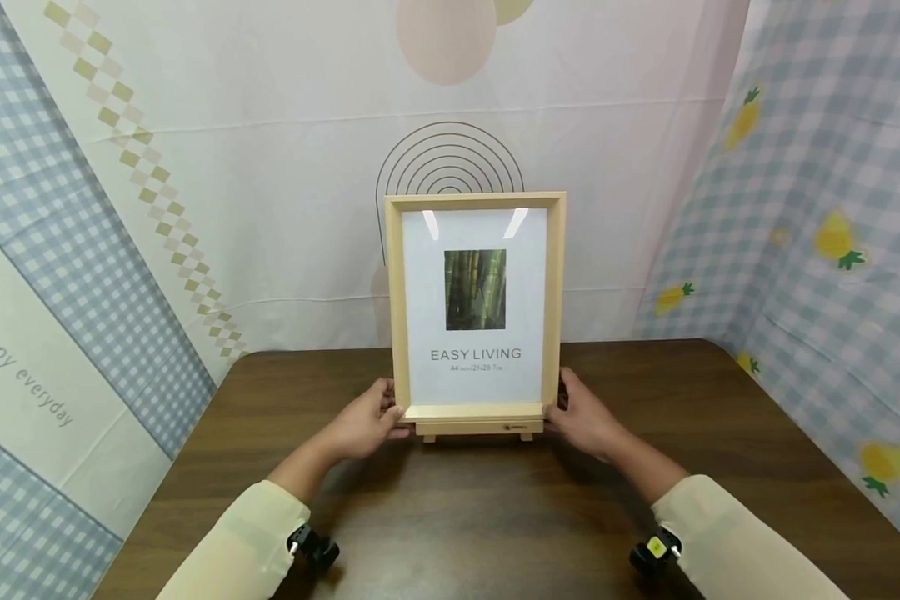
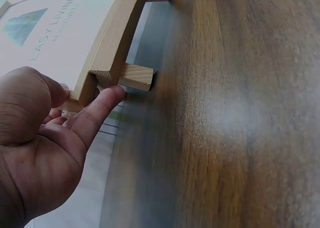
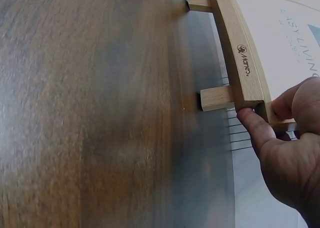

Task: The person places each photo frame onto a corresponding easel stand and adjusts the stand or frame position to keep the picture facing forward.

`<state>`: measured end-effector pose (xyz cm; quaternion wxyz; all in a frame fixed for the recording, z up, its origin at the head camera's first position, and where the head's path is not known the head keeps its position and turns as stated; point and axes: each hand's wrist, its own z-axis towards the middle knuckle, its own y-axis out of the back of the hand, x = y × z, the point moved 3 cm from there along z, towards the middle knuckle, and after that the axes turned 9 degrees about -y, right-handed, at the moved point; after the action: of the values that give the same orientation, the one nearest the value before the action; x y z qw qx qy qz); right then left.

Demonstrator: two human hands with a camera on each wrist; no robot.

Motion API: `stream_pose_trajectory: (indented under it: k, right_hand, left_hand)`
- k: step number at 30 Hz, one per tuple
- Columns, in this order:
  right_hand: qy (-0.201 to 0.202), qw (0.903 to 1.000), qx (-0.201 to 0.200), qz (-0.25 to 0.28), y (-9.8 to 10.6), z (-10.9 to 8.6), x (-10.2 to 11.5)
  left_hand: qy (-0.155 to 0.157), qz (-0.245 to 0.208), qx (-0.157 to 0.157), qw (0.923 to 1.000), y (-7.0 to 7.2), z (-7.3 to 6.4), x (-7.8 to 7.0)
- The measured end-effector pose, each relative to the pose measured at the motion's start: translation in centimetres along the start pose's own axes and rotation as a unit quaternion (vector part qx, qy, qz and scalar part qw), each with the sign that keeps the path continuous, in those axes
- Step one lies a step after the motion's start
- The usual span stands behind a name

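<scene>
A light wooden picture frame (image 1: 476, 387) with a small bamboo picture and the words EASY LIVING stands upright on a small wooden easel (image 1: 480, 427). My left hand (image 1: 367, 419) grips the frame's lower left corner, thumb on the front. At the lower right corner, my right hand (image 1: 585, 414) holds it the same way. The left wrist view shows a fingertip of the left hand (image 2: 50, 133) beside the easel's ledge (image 2: 117, 33). In the right wrist view, a finger of the right hand (image 3: 295, 153) touches the end of the ledge (image 3: 240, 63), which bears a small logo.
The easel's short feet (image 3: 216, 98) meet a dark brown wooden table (image 1: 450, 517). Behind the table hangs a pale cloth (image 1: 307, 233) with printed arches. Checked cloth (image 1: 817, 317) with pineapples hangs at the right, and more blue checked cloth (image 1: 67, 208) at the left.
</scene>
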<state>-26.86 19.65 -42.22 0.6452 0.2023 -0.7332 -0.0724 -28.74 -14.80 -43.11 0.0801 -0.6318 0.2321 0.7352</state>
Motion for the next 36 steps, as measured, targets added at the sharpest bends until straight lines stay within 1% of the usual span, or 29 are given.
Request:
stream_pose_trajectory:
  k: [6,11,13,20,24,26,28,31,32,35,36]
  right_hand:
    - [-0.005,1.0000,-0.004,-0.006,-0.3,0.2,0.2]
    - [-0.001,1.0000,-0.002,-0.003,-0.5,0.3,0.4]
    - [0.001,1.0000,-0.001,-0.004,-0.6,0.3,0.4]
    - [0.004,1.0000,0.000,-0.004,-0.7,0.3,0.4]
    - [0.004,1.0000,-0.005,-0.006,-0.5,0.1,0.3]
    - [0.007,0.9999,-0.006,-0.006,-0.4,0.0,0.3]
    - [0.011,0.9999,-0.005,-0.011,-0.4,0.0,0.4]
    - [0.022,0.9980,-0.017,-0.058,-0.1,-0.1,0.5]
    - [0.025,0.9966,-0.020,-0.075,0.1,-0.1,0.6]
    - [0.035,0.9898,-0.034,-0.134,1.0,-0.5,0.6]
    - [0.038,0.9882,-0.035,-0.144,1.5,-0.8,0.5]
  left_hand:
    - [0.003,0.006,-0.003,1.0000,0.2,-0.1,-0.1]
    - [0.012,0.011,-0.018,0.9997,0.4,-0.2,-0.1]
    - [0.011,0.009,-0.020,0.9997,0.4,-0.3,-0.1]
    - [0.013,0.004,-0.018,0.9997,0.6,-0.5,0.2]
    - [0.014,-0.031,-0.009,0.9994,0.5,-0.6,0.5]
    - [0.004,-0.050,-0.002,0.9987,0.5,-0.7,0.7]
    - [-0.001,-0.053,0.000,0.9986,0.7,-0.7,0.8]
    - [-0.007,-0.022,-0.001,0.9997,1.4,-1.0,0.8]
    - [-0.002,-0.011,-0.006,0.9999,1.6,-1.2,0.7]
    - [0.005,0.022,-0.010,0.9997,2.6,-1.7,0.6]
    - [0.005,0.032,-0.010,0.9994,2.9,-2.0,0.6]
